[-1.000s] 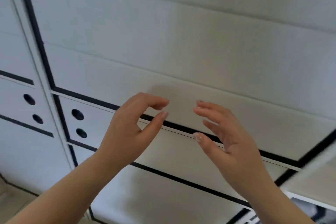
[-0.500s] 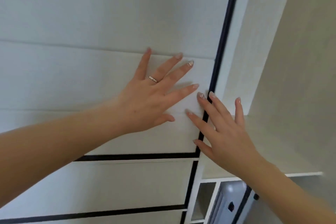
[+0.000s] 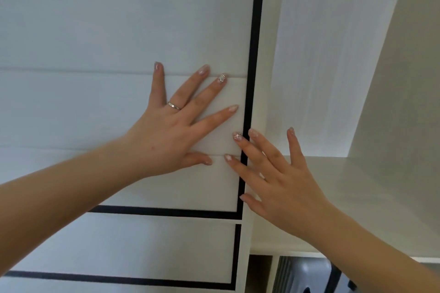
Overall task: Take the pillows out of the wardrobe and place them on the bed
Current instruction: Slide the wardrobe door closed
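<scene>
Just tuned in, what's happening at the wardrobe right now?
A person has both hands flat against the white wardrobe door. The left hand lies spread on the door panel; the right hand has its fingertips at the door's black-trimmed edge. Beside the door an open compartment shows a bare shelf. No pillows are visible, and neither hand holds anything.

- The left hand (image 3: 171, 131), curled in the air a second ago, now lies flat on the wardrobe door (image 3: 95, 31).
- The right hand (image 3: 283, 185) now reaches the door's edge, fingers straight.
</scene>
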